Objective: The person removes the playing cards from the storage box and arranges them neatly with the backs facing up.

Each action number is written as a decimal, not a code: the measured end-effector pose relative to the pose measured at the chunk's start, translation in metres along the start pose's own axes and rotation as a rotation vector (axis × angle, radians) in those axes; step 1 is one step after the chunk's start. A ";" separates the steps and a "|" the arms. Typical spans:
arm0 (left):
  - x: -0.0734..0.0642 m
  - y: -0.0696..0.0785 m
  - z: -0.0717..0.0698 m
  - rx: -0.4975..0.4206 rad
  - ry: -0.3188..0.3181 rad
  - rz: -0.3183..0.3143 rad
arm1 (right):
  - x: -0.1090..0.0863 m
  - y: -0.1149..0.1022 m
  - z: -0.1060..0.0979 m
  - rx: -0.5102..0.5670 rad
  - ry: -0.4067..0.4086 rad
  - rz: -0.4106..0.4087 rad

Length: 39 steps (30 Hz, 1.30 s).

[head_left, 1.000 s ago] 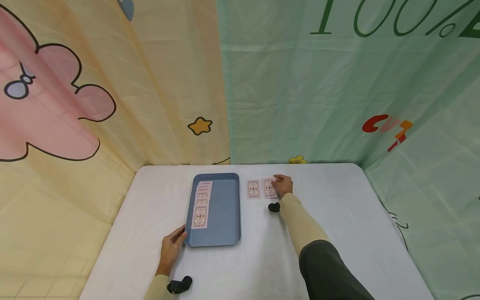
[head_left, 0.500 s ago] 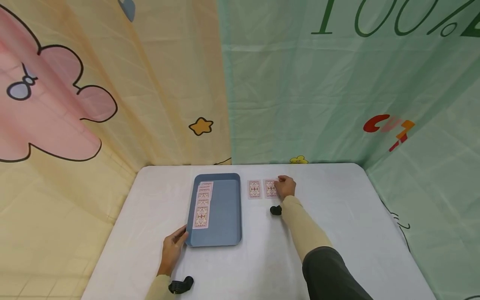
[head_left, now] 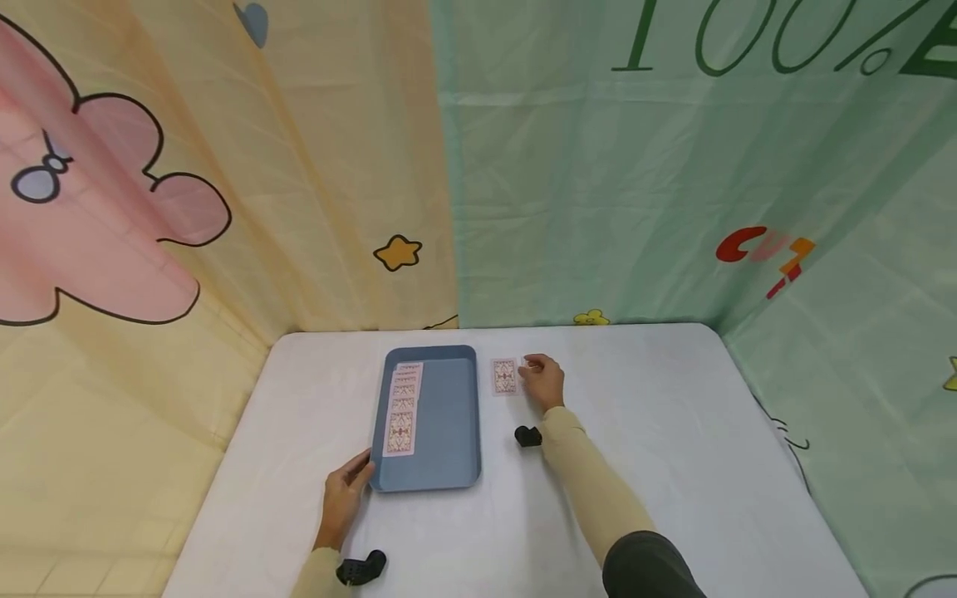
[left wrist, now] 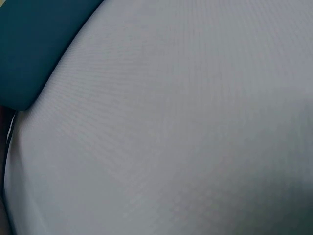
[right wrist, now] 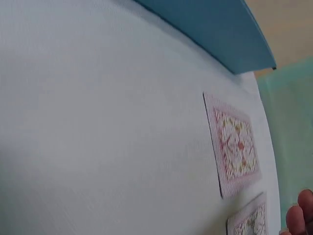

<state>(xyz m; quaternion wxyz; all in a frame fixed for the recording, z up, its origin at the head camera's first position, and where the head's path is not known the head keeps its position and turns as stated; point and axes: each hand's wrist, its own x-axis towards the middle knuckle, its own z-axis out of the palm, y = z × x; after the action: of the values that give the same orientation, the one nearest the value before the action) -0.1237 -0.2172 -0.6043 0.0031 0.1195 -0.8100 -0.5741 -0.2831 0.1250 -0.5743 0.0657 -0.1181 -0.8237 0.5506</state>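
Note:
A blue-grey tray (head_left: pixel 449 415) lies on the white table, with several patterned playing cards (head_left: pixel 399 432) face down in an overlapping column along its left side. My left hand (head_left: pixel 344 497) holds the tray's near left edge, fingertips and thumb at the rim. Right of the tray lies a playing card (head_left: pixel 504 377), face down. Just to its right my right hand (head_left: pixel 543 384) is over a second card (right wrist: pixel 252 220), which it mostly hides in the head view. In the right wrist view, bent fingers (right wrist: pixel 296 220) show close beside that second card; I cannot tell whether they pinch it.
A white cloth covers the table (head_left: pixel 658 432). Cream and green printed curtains (head_left: pixel 583 166) hang behind it and along both sides. Black wrist devices (head_left: pixel 362 568) sit on both wrists. In the left wrist view a tray corner (left wrist: pixel 39 44) shows beside the cloth.
My right hand has shifted left from the right edge of the second card, hiding that card in the head view. The left hand and the tray have stayed in place.

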 end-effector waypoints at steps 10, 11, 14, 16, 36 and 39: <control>0.003 -0.004 0.000 -0.001 -0.004 -0.004 | -0.027 -0.026 0.027 0.071 -0.070 -0.133; 0.003 -0.004 0.000 -0.003 -0.002 -0.003 | -0.029 -0.028 0.030 0.078 -0.080 -0.140; 0.002 -0.004 0.000 0.000 0.006 0.006 | -0.035 -0.033 0.036 0.093 -0.110 -0.171; 0.002 -0.003 0.000 -0.001 0.011 0.009 | -0.037 -0.036 0.041 0.091 -0.130 -0.193; 0.003 -0.003 0.002 0.006 0.039 0.020 | -0.067 -0.059 0.091 0.025 -0.340 -0.294; 0.002 -0.002 0.002 0.011 0.025 -0.006 | -0.070 -0.061 0.098 0.025 -0.364 -0.270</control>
<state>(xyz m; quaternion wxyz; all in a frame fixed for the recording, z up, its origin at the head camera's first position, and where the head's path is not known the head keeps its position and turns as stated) -0.1257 -0.2168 -0.6072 0.0112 0.1291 -0.8125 -0.5683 -0.2462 -0.0033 -0.5542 -0.0095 0.0955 -0.8235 0.5592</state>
